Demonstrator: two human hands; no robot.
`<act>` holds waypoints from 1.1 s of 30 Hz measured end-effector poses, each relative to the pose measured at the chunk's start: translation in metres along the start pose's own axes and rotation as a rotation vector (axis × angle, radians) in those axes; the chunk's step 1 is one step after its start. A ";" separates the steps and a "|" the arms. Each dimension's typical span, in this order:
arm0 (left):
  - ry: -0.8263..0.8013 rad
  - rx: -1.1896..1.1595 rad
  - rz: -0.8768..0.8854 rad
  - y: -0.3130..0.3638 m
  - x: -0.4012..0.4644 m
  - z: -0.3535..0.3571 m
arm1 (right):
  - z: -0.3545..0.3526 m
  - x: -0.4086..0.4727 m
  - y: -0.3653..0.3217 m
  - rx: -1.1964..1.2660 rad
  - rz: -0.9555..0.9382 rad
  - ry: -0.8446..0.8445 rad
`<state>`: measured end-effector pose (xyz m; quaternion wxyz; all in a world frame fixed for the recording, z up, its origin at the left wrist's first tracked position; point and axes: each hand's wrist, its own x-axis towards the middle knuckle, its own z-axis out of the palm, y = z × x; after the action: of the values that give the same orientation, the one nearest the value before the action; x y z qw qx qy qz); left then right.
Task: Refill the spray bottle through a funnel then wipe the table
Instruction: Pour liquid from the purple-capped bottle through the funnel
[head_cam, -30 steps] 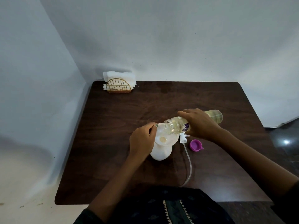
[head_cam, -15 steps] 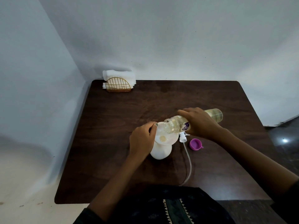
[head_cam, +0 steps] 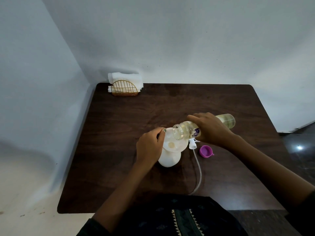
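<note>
Tipping on its side, the clear refill bottle (head_cam: 190, 129) is held in my right hand (head_cam: 210, 129), whose fingers curl round its middle. Its open mouth sits just over the funnel (head_cam: 172, 144). I see yellow liquid at the bottle's far end, out toward 2 o'clock. My left hand (head_cam: 150, 147) pinches the rim of the funnel on the 9 o'clock side. The funnel stands in the top of the white spray bottle (head_cam: 168, 159), which is upright near the middle of the dark tabletop (head_cam: 119, 133). Just at 3 o'clock from the spray bottle lies its white spray top (head_cam: 244, 144), with a thin tube (head_cam: 199, 174) trailing back toward 6 o'clock. A purple cap (head_cam: 205, 151) lies beside that, a bit farther to 3 o'clock. Far off at 11 o'clock, in the corner, a gold wire holder (head_cam: 124, 88) keeps white napkins (head_cam: 125, 77).
</note>
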<state>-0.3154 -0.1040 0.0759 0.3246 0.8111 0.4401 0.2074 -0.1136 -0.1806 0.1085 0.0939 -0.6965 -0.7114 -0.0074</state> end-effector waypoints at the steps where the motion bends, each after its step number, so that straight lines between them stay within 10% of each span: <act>1: 0.000 0.000 0.001 0.000 0.000 0.000 | 0.000 0.000 0.000 0.002 0.000 -0.001; 33: 0.008 -0.022 0.007 0.001 0.000 0.001 | -0.001 -0.002 -0.004 -0.024 0.014 0.006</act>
<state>-0.3144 -0.1044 0.0761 0.3309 0.8082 0.4364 0.2163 -0.1170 -0.1828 0.1099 0.0879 -0.7025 -0.7060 -0.0173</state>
